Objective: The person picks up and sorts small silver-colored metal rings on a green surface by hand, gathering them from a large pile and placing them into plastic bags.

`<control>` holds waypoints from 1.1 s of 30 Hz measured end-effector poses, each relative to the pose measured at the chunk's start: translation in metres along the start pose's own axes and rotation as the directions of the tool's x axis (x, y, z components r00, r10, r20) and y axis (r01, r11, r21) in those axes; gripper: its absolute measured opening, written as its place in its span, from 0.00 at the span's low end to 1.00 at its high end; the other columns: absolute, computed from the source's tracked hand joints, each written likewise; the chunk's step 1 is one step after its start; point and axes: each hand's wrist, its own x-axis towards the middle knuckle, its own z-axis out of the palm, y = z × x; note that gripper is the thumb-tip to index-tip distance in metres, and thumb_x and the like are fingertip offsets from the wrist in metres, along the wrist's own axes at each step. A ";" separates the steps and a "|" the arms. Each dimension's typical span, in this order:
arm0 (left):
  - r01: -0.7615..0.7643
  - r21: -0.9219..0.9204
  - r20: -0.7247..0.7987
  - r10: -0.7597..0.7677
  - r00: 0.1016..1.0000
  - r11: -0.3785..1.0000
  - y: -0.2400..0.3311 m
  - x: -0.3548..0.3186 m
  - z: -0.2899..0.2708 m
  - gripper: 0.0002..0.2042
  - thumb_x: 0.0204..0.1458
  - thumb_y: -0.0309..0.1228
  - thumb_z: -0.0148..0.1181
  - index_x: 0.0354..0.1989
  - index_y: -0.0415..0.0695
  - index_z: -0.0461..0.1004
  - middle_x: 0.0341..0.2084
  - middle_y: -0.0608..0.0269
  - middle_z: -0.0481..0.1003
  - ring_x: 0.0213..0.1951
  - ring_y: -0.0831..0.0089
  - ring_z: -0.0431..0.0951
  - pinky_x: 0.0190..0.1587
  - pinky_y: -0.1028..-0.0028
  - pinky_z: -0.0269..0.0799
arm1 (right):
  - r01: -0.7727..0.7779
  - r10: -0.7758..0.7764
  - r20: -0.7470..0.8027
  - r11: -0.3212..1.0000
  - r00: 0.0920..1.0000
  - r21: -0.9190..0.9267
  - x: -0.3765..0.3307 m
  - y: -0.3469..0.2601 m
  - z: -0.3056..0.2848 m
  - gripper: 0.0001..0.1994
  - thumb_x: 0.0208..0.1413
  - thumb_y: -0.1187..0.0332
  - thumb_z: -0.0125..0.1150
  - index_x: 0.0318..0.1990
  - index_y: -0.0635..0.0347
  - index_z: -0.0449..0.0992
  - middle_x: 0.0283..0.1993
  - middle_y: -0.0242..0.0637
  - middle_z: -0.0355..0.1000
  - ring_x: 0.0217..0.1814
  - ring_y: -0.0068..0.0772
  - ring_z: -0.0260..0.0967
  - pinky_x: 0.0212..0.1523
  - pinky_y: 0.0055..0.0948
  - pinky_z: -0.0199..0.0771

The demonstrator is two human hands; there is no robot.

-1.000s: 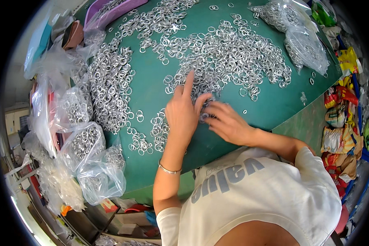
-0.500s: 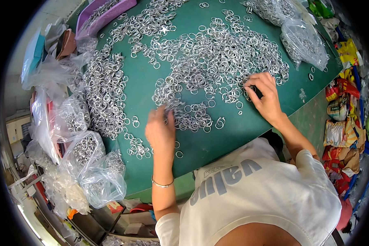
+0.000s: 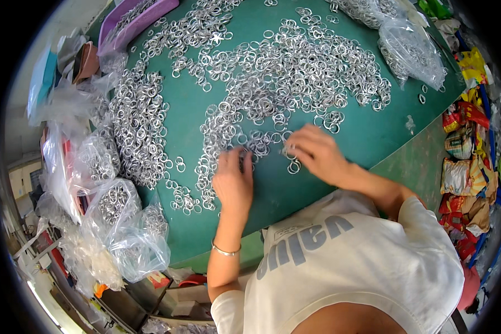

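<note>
Small silver metal rings (image 3: 295, 67) lie heaped across the green table (image 3: 189, 119). At the near edge of the heap, my left hand (image 3: 234, 181) bends its fingers and thumb round some rings, with a little blur at the tips. To its right, my right hand (image 3: 320, 155) reaches leftward, and its fingertips close on a few rings. Between the two hands lies a small cluster of rings (image 3: 259, 143). Which rings are gripped and which only touched is partly hidden by the fingers.
A separate pile of rings (image 3: 139, 128) runs down the table's left side. Clear plastic bags of rings (image 3: 114, 203) crowd the left edge, and another bag (image 3: 412, 50) lies at the far right. A purple tray (image 3: 133, 25) stands far left. Colourful packages (image 3: 462, 167) line the right side.
My right hand has swept left and nearer from the heap's right part, bringing rings toward my left hand. The left hand has shifted slightly right, and the near cluster is smaller, with more rings spread at its left.
</note>
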 end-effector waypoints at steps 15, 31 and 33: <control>0.371 -0.539 0.311 -0.231 0.922 0.756 0.008 -0.032 -0.021 0.08 0.54 0.22 0.50 0.39 0.39 0.73 0.16 0.74 0.61 0.16 0.88 0.55 0.17 0.84 0.49 | 0.272 -0.182 0.395 0.944 0.901 -0.186 -0.001 -0.011 -0.027 0.13 0.38 0.69 0.65 0.34 0.56 0.73 0.38 0.32 0.64 0.41 0.33 0.60 0.38 0.31 0.57; 0.191 -0.069 0.070 -0.187 0.980 0.979 0.012 -0.026 -0.013 0.13 0.46 0.27 0.60 0.42 0.45 0.72 0.24 0.57 0.70 0.19 0.62 0.70 0.22 0.68 0.64 | 0.268 -0.211 0.217 0.921 0.953 -0.283 0.033 -0.010 0.022 0.14 0.41 0.70 0.62 0.38 0.57 0.72 0.45 0.34 0.64 0.51 0.38 0.59 0.51 0.40 0.55; 0.181 -0.029 0.074 -0.178 0.981 0.983 0.008 -0.026 -0.017 0.10 0.46 0.26 0.59 0.39 0.46 0.73 0.23 0.58 0.69 0.18 0.62 0.69 0.21 0.68 0.63 | 0.336 -0.259 0.244 0.870 0.935 -0.362 0.035 0.003 0.017 0.11 0.42 0.71 0.60 0.37 0.58 0.72 0.41 0.33 0.66 0.47 0.35 0.61 0.48 0.39 0.56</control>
